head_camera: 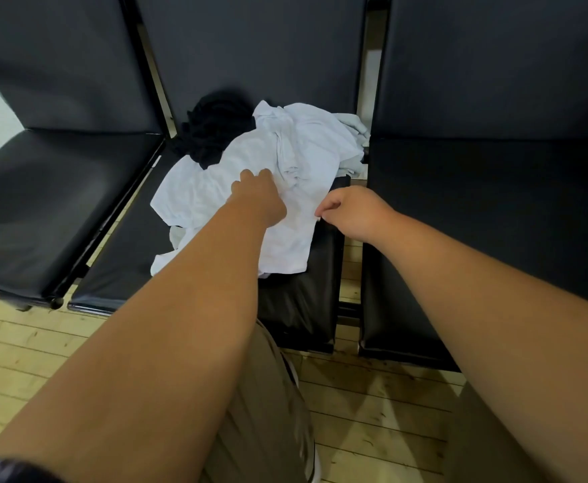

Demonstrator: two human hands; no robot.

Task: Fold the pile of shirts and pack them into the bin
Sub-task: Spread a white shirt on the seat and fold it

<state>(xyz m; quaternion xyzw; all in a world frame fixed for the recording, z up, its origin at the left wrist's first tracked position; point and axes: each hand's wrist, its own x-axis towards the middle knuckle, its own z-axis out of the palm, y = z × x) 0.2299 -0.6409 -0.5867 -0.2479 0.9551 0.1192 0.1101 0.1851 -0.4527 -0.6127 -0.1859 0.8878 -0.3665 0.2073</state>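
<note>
A crumpled white shirt (278, 162) lies spread over the middle black seat (296, 301), with a bunched black shirt (216, 130) behind it at the left. My left hand (259, 198) reaches onto the white shirt's middle, fingers curled down into the cloth. My right hand (351, 212) pinches the shirt's right edge between thumb and fingers. No bin is in view.
Black padded seats stand in a row: one at the left (52, 203) and one at the right (494, 221), with tall dark backrests behind. A pale wooden floor (372, 413) lies below. My knee in khaki cloth (271, 395) is close to the middle seat.
</note>
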